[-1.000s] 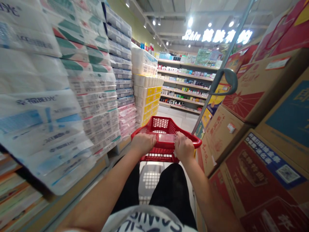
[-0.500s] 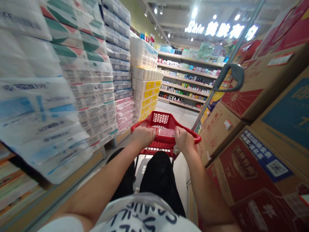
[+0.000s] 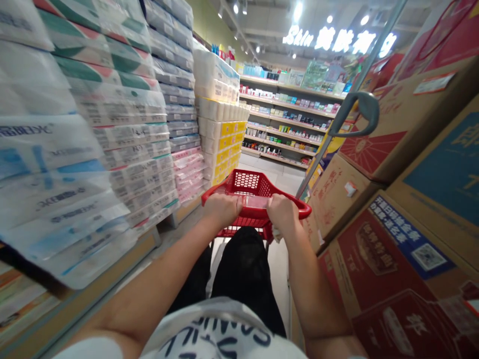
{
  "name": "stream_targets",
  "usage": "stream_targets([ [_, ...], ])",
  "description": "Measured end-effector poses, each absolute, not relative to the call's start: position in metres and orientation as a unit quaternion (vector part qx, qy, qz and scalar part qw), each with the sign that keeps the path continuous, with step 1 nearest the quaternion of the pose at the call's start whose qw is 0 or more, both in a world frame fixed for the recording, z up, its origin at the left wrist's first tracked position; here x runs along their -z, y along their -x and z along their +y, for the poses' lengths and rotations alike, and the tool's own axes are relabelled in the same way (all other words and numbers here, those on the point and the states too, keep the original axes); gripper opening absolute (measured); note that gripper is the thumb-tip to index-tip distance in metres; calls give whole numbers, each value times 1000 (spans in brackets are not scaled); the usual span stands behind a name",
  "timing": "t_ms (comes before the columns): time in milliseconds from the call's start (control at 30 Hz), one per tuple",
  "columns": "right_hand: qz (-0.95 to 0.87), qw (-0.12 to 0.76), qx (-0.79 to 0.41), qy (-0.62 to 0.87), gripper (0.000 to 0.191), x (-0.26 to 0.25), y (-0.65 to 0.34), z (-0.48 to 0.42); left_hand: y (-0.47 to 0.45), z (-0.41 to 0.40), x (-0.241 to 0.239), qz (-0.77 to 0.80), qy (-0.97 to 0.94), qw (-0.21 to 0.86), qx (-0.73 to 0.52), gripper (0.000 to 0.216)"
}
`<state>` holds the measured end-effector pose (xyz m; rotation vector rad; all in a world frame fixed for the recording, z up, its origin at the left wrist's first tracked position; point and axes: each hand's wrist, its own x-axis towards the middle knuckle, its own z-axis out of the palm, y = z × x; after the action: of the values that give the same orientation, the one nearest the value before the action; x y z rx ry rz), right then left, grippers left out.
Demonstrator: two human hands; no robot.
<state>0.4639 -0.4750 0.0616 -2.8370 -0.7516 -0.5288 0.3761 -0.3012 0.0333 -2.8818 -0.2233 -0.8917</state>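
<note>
A red plastic shopping cart (image 3: 250, 185) stands in a narrow store aisle right in front of me. My left hand (image 3: 223, 209) is wrapped round the left part of its handle bar (image 3: 256, 207). My right hand (image 3: 283, 213) grips the right part of the same bar, with a bit of white paper or cloth showing under its fingers. The basket looks empty from here. My black trousers and white printed shirt fill the bottom of the view.
Stacked packs of tissue and paper rolls (image 3: 123, 124) line the left side on a low wooden shelf. Large cardboard cartons (image 3: 392, 199) are piled on the right. A grey metal pole with a curved handle (image 3: 355, 112) leans there. Shelves of small goods (image 3: 288, 124) cross the far end.
The cart and I have rolled forward along the aisle; the tissue stacks and cartons have slid back past me. Both hands keep their grip on the handle.
</note>
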Motion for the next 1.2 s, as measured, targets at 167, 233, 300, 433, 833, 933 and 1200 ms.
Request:
stream_targets([
  [167,-282,155,232,918,36,-41,-473,-471,-379,-292,-34,-76,951,68,292,48],
  [233,-315,208,311,872,38,-23,-475,-477,-381,-289,-35,-77,951,69,291,48],
  [300,-352,241,365,827,39,-10,-474,-481,-383,-288,-35,-77,952,70,288,49],
  [433,-358,250,327,838,36,-20,-479,-479,-386,-288,-37,-79,953,71,284,50],
  [833,-320,254,365,837,37,-16,-470,-466,-384,-289,-36,-82,949,69,298,54],
  [933,-327,262,354,836,36,-18,-467,-467,-382,-290,-37,-79,952,63,290,53],
  [1200,-261,228,286,893,33,-38,-458,-448,-381,-295,-35,-71,947,71,306,56],
])
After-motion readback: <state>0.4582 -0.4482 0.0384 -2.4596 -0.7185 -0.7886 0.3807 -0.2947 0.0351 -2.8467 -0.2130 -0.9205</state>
